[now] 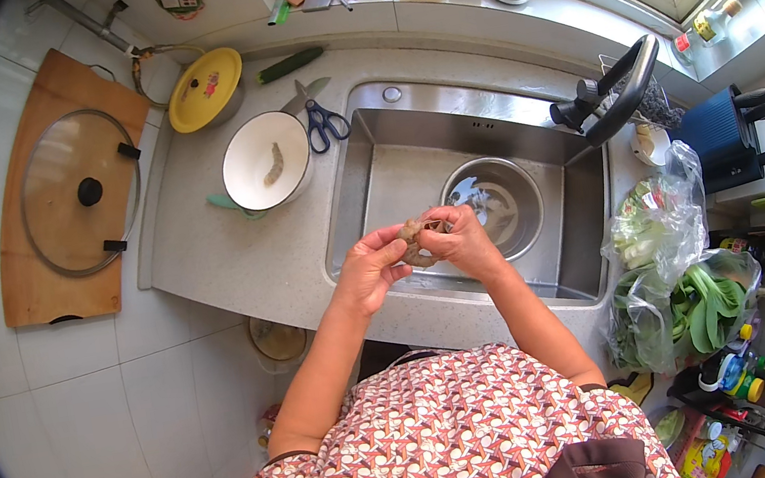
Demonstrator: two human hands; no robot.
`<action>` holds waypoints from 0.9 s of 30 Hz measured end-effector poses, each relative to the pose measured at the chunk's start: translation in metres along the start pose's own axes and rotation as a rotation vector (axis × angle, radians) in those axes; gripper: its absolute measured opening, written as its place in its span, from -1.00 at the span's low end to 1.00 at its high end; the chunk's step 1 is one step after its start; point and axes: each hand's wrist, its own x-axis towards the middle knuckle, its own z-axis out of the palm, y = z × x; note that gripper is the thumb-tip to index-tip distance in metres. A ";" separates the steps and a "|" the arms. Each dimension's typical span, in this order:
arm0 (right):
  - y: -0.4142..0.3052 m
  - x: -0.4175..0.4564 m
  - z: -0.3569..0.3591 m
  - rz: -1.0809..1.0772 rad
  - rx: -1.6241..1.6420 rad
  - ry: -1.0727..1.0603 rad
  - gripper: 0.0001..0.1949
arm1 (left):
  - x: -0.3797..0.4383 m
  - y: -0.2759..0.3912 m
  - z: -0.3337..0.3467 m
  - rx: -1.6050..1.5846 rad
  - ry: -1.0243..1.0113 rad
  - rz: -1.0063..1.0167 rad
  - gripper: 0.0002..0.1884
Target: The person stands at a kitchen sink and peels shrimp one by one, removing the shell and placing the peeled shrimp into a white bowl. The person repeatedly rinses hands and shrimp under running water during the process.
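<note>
A raw shrimp (417, 247) is held between both hands above the near edge of the stainless steel sink (400, 161). My left hand (374, 268) pinches it from the left with thumb and fingers. Around its right end, where thin feelers show, my right hand (461, 240) is closed. Behind the hands, a round metal bowl (530, 197) with liquid stands in the sink. A white bowl (243, 163) on the counter, left of the sink, holds one shrimp (274, 164). Dark-handled scissors (325, 124) lie beside that bowl, partly over a knife blade (292, 105).
A cucumber (290, 64) and a yellow-lidded pot (198, 95) are at the back left. The black faucet (618, 89) reaches over the sink's right rear corner. Bagged greens (701, 308) and a knife block (715, 134) stand at the right. A glass lid (66, 206) hangs before a wooden board (31, 272).
</note>
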 end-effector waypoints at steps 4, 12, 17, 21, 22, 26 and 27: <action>-0.019 -0.001 -0.007 0.069 -0.066 -0.105 -0.87 | 0.005 -0.005 -0.011 -0.122 -0.128 -0.070 -0.69; -0.007 0.002 -0.010 0.134 0.246 -0.186 -0.94 | 0.010 -0.011 -0.015 -0.305 -0.230 -0.131 -0.68; -0.003 0.002 -0.014 0.188 0.275 -0.175 -0.93 | 0.014 -0.016 -0.014 -0.264 -0.191 -0.113 -0.71; -0.008 -0.005 -0.004 0.126 0.103 -0.009 -0.89 | 0.012 -0.013 -0.001 -0.106 -0.014 -0.002 -0.72; -0.001 -0.003 -0.005 0.090 0.050 -0.011 -0.87 | 0.013 -0.013 -0.001 -0.096 -0.009 0.009 -0.72; 0.000 -0.002 -0.007 0.127 0.140 0.008 -0.87 | 0.016 -0.012 0.000 -0.067 -0.011 -0.001 -0.72; -0.003 -0.003 -0.008 0.122 0.120 -0.001 -0.87 | 0.015 -0.012 0.001 -0.082 -0.025 -0.017 -0.72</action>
